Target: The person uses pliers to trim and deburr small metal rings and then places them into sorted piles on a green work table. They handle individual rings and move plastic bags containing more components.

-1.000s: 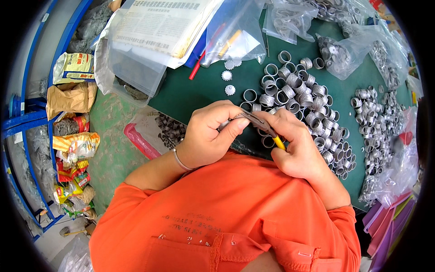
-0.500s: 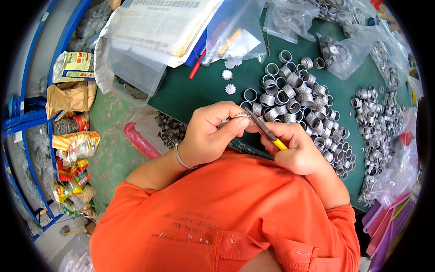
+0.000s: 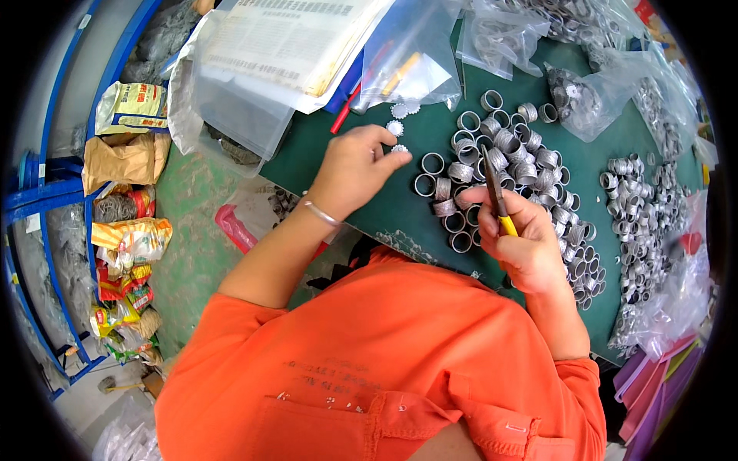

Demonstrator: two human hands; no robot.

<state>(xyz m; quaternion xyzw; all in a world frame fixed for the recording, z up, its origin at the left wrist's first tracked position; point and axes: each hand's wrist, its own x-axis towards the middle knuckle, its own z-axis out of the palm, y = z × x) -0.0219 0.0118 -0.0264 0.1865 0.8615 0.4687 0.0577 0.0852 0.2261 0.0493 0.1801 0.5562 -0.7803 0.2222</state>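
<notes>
My left hand (image 3: 357, 169) reaches over the green table, its thumb and forefinger pinched at the rim of a small white toothed disc (image 3: 400, 149). The fingers partly cover that disc. Just beyond it, another toothed disc (image 3: 395, 128) lies flat. My right hand (image 3: 519, 230) grips a slim pointed hand tool with a yellow handle (image 3: 507, 226). Its dark blade (image 3: 492, 180) points up and away from me; whether it is a knife or a scraper I cannot tell. Under and around the blade spreads a pile of grey metal rings (image 3: 507, 142).
Further right lies a second heap of metal rings (image 3: 638, 230). Clear bags of metal parts (image 3: 576, 100) stand at the back right. A plastic bin (image 3: 246, 115) with papers (image 3: 284, 38) and a red pen (image 3: 344, 113) lie back left. Blue shelving (image 3: 46, 192) stands at the far left.
My hands have parted. The left has gone forward from my chest to the toothed discs; the right has moved right with the yellow-handled tool, its blade now pointing more upright.
</notes>
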